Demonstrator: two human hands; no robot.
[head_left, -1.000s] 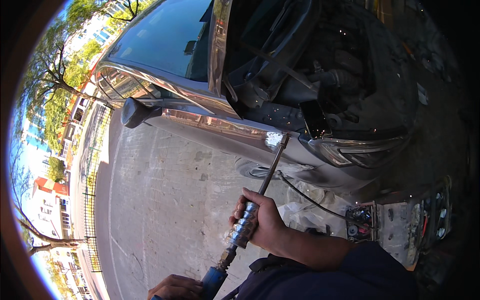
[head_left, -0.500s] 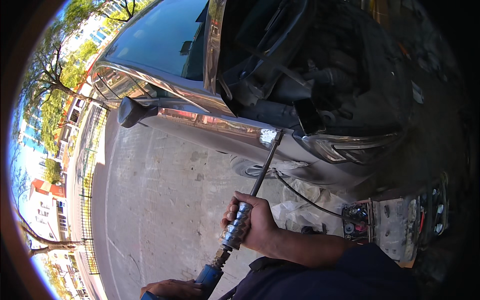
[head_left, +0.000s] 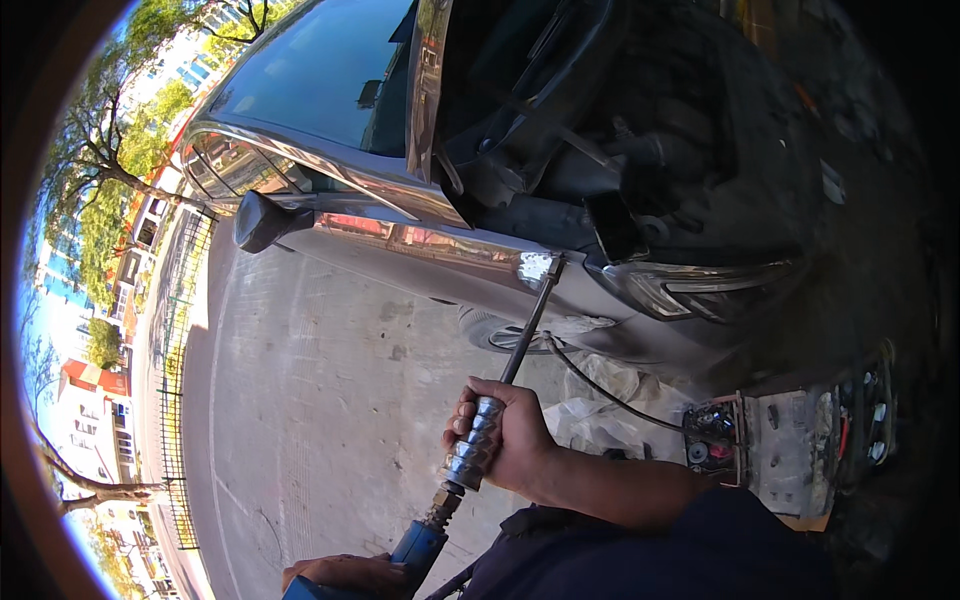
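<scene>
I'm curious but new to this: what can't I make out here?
Head view:
Left hand: partly cut off by the lower edge.
Silver grip: partly hidden by the right hand.
Rod tip: too small to tell how it meets the fender.
Engine bay: parts lost in shadow.

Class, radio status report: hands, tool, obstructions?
Right hand gripping metal sleeve; left hand holding blue handle; rod tip beside shiny patch on car; nothing seen blocking rod.

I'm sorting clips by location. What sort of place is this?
Probably an outdoor repair yard: a car with its engine bay exposed, what looks like an open toolbox on the ground, and trees off to the left.
</scene>
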